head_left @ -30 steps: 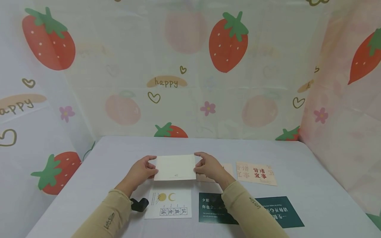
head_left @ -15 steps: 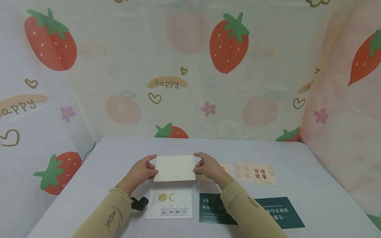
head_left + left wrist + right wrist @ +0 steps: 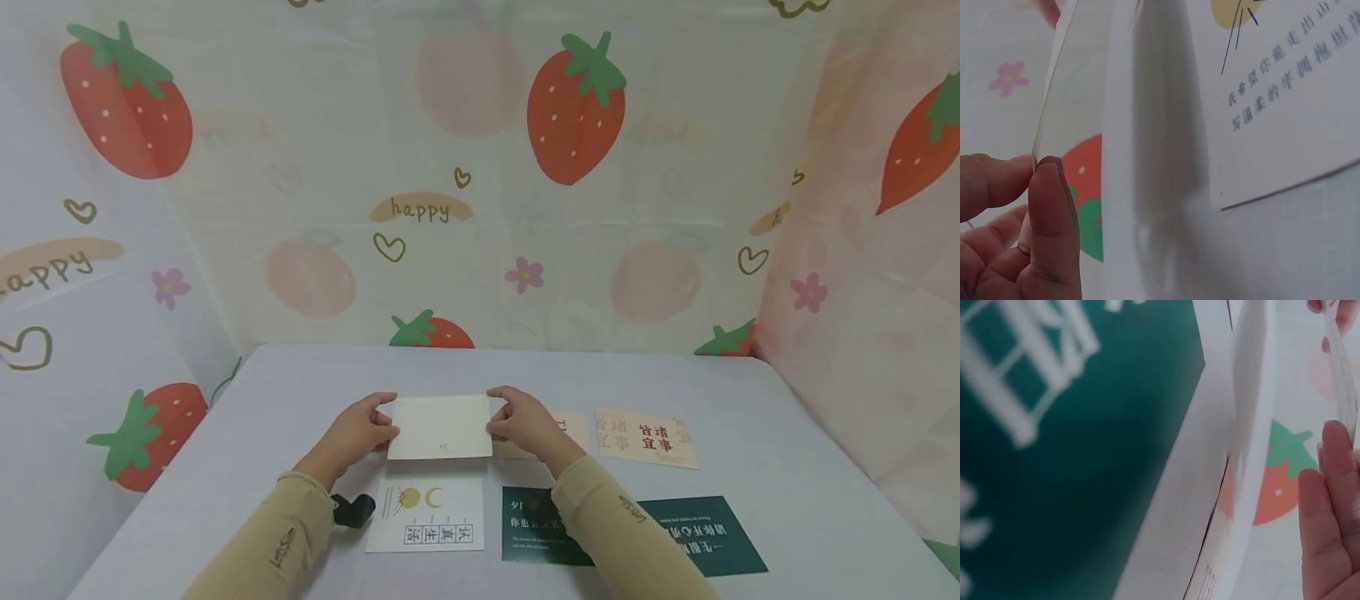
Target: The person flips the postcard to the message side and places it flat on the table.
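A cream card [image 3: 440, 427], plain but for a small faint mark near its lower edge, is held up above the table, its blank face towards me. My left hand [image 3: 356, 433] pinches its left edge between thumb and fingers. On the opposite edge my right hand [image 3: 527, 427] pinches it the same way. From the left wrist view the held card [image 3: 1054, 81] appears almost edge-on, thumb and fingertip meeting on it. Below it on the table lies a white card [image 3: 425, 517] with a sun, a moon and boxed characters, its far part hidden.
Two dark green cards [image 3: 712, 533] lie at the front right, partly covered by the right sleeve [image 3: 630, 533]. Behind them are two peach cards [image 3: 648, 440], one half hidden by the right hand. A black device [image 3: 352, 511] juts from the left sleeve. Strawberry-printed cloth [image 3: 576, 117] walls the table.
The held card has sunk very slightly in the head view. Both hands keep their pinch on its side edges, and the cards on the table stay put.
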The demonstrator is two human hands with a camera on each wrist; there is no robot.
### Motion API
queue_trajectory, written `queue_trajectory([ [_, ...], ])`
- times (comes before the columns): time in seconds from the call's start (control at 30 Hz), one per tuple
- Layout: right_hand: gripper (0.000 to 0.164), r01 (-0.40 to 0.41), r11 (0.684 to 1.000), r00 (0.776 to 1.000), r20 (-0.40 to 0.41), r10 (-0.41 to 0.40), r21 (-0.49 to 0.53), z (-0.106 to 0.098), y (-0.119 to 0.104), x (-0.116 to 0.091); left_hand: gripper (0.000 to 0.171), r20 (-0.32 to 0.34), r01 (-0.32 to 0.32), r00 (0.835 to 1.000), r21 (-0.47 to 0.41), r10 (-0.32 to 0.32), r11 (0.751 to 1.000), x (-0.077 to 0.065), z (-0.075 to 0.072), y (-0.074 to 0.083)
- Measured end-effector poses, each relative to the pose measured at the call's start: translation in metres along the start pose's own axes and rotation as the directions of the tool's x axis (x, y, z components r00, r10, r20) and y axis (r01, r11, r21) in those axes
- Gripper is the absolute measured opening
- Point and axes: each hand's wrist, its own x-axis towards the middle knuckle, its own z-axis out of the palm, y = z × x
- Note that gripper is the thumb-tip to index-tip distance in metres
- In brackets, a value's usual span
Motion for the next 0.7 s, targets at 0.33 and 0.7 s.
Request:
queue_trajectory([
  [0.33, 0.043, -0.022, 0.999, 1.0, -0.015, 0.021, -0.035, 0.0053, -0.0037, 0.0023, 0.053, -0.035, -0.013, 0.999, 0.014, 0.014, 1.0, 0.0027, 0.0001, -0.0048],
  [0.7, 0.039, -0.05, 0.997, 0.998, -0.031, 0.048, -0.058, 0.0077, -0.0059, 0.0048, 0.047, -0.046, 0.011, 0.999, 0.002, -0.011, 1.0, 0.0086, 0.0024, -0.0081],
])
